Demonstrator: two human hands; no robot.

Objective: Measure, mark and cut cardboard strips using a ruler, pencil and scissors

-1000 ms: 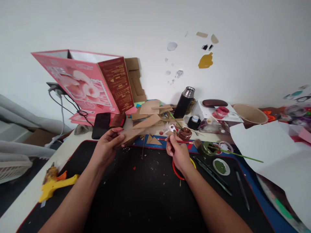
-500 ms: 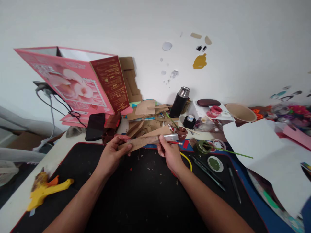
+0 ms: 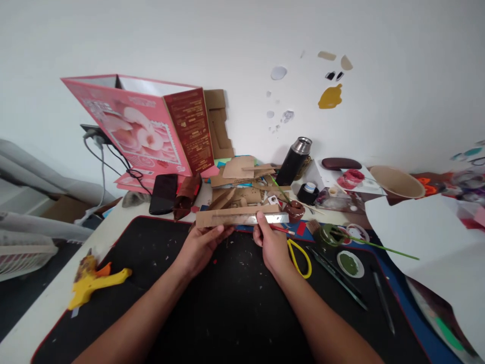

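My left hand (image 3: 200, 248) is closed on the left part of a brown cardboard strip (image 3: 205, 219), thumb along its near edge and fingers beneath. A metal ruler (image 3: 242, 219) lies along the strip, its right end reaching past the cardboard. My right hand (image 3: 273, 245) grips the ruler near that end, with its thumb on top and its fingers curled below. Whether those fingers also pinch the cardboard, I cannot tell. Both pieces are held roughly level above the black mat (image 3: 227, 313). Yellow-handled scissors (image 3: 301, 259) lie by my right wrist, their blades hidden.
Cardboard scraps (image 3: 238, 169) are heaped behind my hands. A black flask (image 3: 293, 162), a brown paint pot (image 3: 294, 210) and a green paint jar (image 3: 329, 236) stand right of them. A yellow glue gun (image 3: 96, 283) lies left, near a phone (image 3: 163, 194) and a pink box (image 3: 140, 126).
The cardboard strip has swung from a slant to nearly level, in line with the ruler. My left hand has shifted right and lower on the strip. The whole view has turned slightly left.
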